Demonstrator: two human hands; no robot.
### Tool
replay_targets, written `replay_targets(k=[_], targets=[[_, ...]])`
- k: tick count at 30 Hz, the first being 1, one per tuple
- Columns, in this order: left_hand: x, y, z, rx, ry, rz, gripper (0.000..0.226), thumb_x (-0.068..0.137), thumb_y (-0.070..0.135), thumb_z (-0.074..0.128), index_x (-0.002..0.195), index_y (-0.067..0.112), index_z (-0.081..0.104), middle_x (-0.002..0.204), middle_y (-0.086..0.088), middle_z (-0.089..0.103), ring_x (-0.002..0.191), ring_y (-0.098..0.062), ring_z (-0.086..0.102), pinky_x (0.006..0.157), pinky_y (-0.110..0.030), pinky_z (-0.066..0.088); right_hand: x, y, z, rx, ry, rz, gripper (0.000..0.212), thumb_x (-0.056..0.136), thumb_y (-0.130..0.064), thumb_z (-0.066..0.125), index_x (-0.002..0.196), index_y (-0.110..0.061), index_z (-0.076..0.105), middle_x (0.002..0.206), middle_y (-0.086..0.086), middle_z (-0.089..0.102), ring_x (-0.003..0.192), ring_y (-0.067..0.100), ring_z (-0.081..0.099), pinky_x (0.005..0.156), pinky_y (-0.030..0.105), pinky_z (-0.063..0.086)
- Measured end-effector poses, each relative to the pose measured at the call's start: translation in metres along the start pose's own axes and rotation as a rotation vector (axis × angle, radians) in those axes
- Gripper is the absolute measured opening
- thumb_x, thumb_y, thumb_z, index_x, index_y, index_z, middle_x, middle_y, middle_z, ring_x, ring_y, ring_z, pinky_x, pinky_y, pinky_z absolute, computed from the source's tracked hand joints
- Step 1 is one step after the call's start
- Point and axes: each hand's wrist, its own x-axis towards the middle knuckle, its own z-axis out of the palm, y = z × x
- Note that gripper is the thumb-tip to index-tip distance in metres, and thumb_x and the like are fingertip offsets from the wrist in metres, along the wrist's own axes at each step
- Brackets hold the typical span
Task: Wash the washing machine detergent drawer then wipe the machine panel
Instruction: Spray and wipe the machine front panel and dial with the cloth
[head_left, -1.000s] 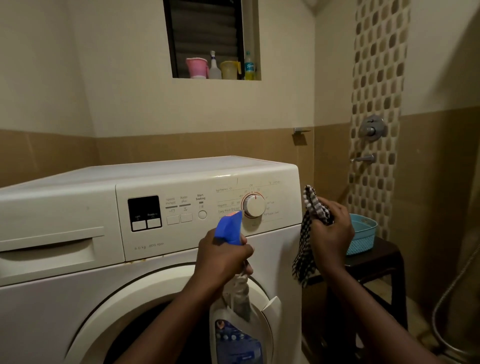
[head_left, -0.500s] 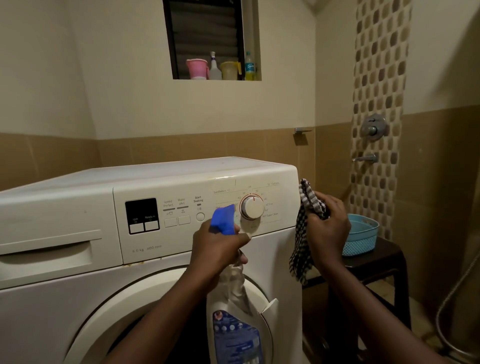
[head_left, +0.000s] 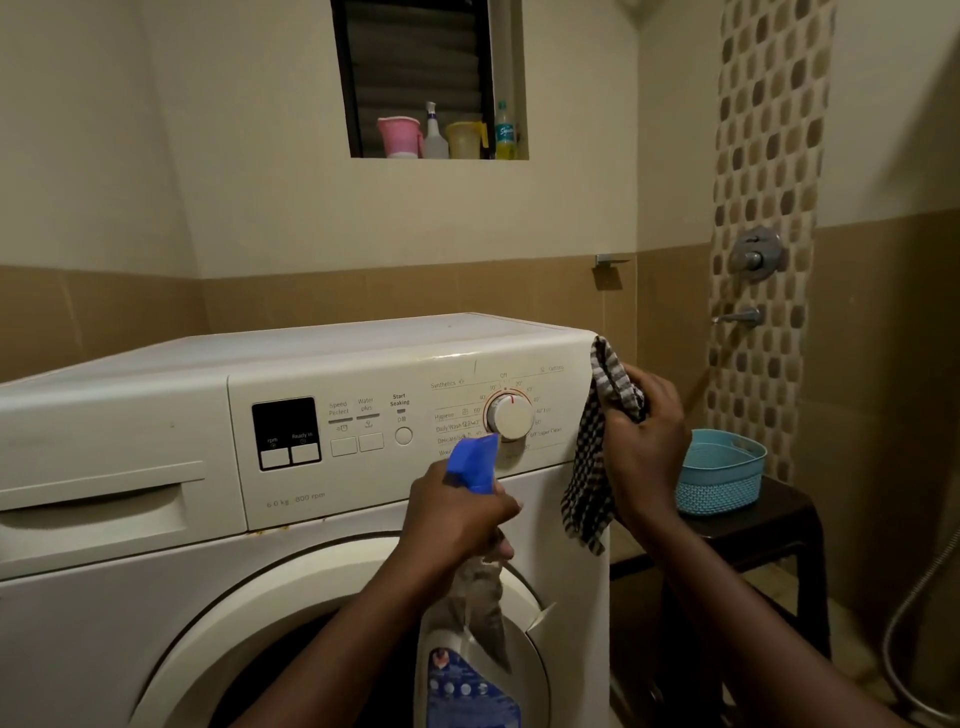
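The washing machine (head_left: 363, 348) is smooth white plastic with a soft sheen; its panel (head_left: 301, 499) looks the same, with a glossy black display (head_left: 284, 421). The spray bottle (head_left: 467, 680) in my left grip (head_left: 457, 525), before the machine's door (head_left: 311, 582), is semi-glossy white plastic with a blue plastic trigger (head_left: 472, 462). The cloth (head_left: 592, 467) in my right grip (head_left: 644, 447), at the machine's right edge, is soft woven check fabric, matt. Right of the machine are a weave-textured blue plastic basket (head_left: 719, 478), a dark smooth stool (head_left: 769, 525), and polished metal taps (head_left: 756, 254).
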Motion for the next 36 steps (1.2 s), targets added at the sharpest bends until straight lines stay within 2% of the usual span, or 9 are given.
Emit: replay_targets(k=[5,10,13,17,21,25,29,33,36], targets=[[0.009,0.017,0.008,-0.046,-0.004,0.042,0.017,0.079,0.004,0.075,0.087,0.005,0.059,0.068,-0.010,0.061,0.050,-0.026,0.065,0.057,-0.031,0.053,-0.002,0.001,-0.001,0.003,-0.001,0.010,0.036,0.085,-0.002,0.058,0.116,-0.021,0.064,0.109,-0.007,0.056,0.099,0.009,0.055,0.083,0.024,0.046],[0.008,0.016,-0.003,-0.115,0.093,0.078,0.024,0.077,0.010,0.079,0.091,0.003,0.061,0.070,-0.011,0.065,0.051,-0.026,0.066,0.057,-0.033,0.055,0.001,-0.001,0.012,-0.051,-0.097,-0.018,0.032,0.089,-0.008,0.057,0.120,-0.013,0.063,0.110,0.000,0.056,0.086,-0.001,0.051,0.072,0.004,0.036],[0.000,0.007,-0.020,-0.148,0.104,0.069,0.021,0.079,0.007,0.076,0.094,0.003,0.062,0.073,-0.014,0.066,0.055,-0.029,0.067,0.061,-0.036,0.055,0.002,-0.009,0.032,-0.115,-0.143,-0.083,0.035,0.089,-0.013,0.056,0.123,-0.015,0.061,0.119,0.003,0.053,0.103,0.014,0.052,0.080,0.018,0.039],[-0.010,-0.007,-0.038,-0.155,0.117,0.042,0.016,0.081,0.005,0.074,0.091,0.006,0.062,0.070,-0.012,0.066,0.055,-0.028,0.066,0.062,-0.037,0.056,-0.014,-0.031,0.062,-0.200,-0.268,-0.244,0.047,0.089,-0.029,0.050,0.134,-0.016,0.053,0.144,0.003,0.043,0.130,0.019,0.041,0.096,0.029,0.039],[-0.014,-0.013,-0.050,-0.162,0.151,0.018,0.016,0.081,0.005,0.075,0.091,0.006,0.063,0.067,-0.008,0.067,0.052,-0.024,0.066,0.062,-0.037,0.057,-0.040,-0.024,0.073,-0.383,-0.428,-0.581,0.058,0.087,-0.025,0.046,0.144,-0.018,0.042,0.156,0.004,0.031,0.145,0.023,0.025,0.115,0.040,0.029],[-0.016,-0.019,-0.058,-0.142,0.167,0.024,0.021,0.080,0.005,0.076,0.095,0.003,0.063,0.067,-0.012,0.066,0.054,-0.027,0.066,0.058,-0.035,0.054,-0.054,0.002,0.063,-0.532,-0.463,-0.881,0.056,0.085,-0.012,0.048,0.142,-0.016,0.047,0.153,0.005,0.036,0.145,0.022,0.025,0.118,0.038,0.024],[-0.021,-0.025,-0.057,-0.162,0.162,-0.026,0.022,0.080,0.006,0.077,0.097,0.005,0.063,0.069,-0.015,0.067,0.057,-0.030,0.068,0.061,-0.037,0.056,-0.069,0.014,0.057,-0.497,-0.461,-0.928,0.051,0.086,-0.011,0.046,0.137,-0.015,0.054,0.148,0.006,0.045,0.140,0.022,0.036,0.111,0.039,0.036],[-0.029,-0.025,-0.058,-0.166,0.163,-0.012,0.018,0.080,0.003,0.076,0.092,0.002,0.062,0.065,-0.018,0.063,0.053,-0.031,0.065,0.055,-0.033,0.053,-0.078,0.039,0.043,-0.526,-0.495,-0.945,0.056,0.086,-0.026,0.068,0.139,-0.017,0.052,0.148,0.005,0.044,0.133,0.022,0.043,0.104,0.037,0.045],[-0.032,-0.026,-0.062,-0.174,0.150,0.001,0.016,0.080,0.000,0.075,0.088,0.003,0.061,0.064,-0.017,0.060,0.055,-0.034,0.064,0.058,-0.037,0.054,-0.085,0.047,0.035,-0.520,-0.502,-0.833,0.064,0.079,-0.028,0.077,0.138,-0.020,0.053,0.147,0.001,0.045,0.132,0.019,0.045,0.103,0.034,0.046]])
